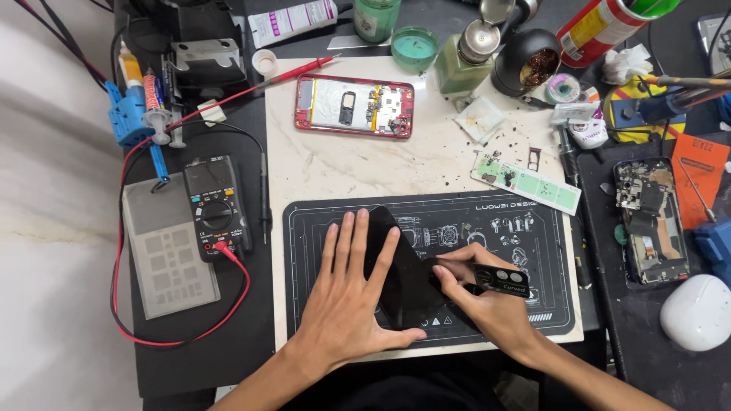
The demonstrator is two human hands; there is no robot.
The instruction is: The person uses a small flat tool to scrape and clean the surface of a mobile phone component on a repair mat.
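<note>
Your left hand [352, 301] lies flat, fingers spread wide, pressing the black phone panel [402, 275] down on the dark work mat [533, 304] at the front of the bench [365, 167]. It grips nothing, it just pins. Your right hand [476, 293] has its fingers pinched shut around a thin black pry tool [499, 279], tip tucked against the panel's right edge.

To do this well, I'd say keep that left palm weight even so the panel doesn't pivot on the mat. Hold the tool shallow, nearly parallel to the surface, and work along the edge in short moves; a steep angle looks likely to chip or flex the panel. Keep your left fingertips back from the edge where the tool runs.

Now the count. One black panel under your hands. One pry tool. One red phone body [355, 106], opened, lying well behind the mat. One more opened phone [651, 221] off to the right on the dark side surface. One multimeter [216, 205] at left with its red lead looping round. One grey stencil plate [169, 247] just beside it. One white rounded case [697, 312] at far right. One green-and-white strip [527, 181] just behind the mat.
</note>
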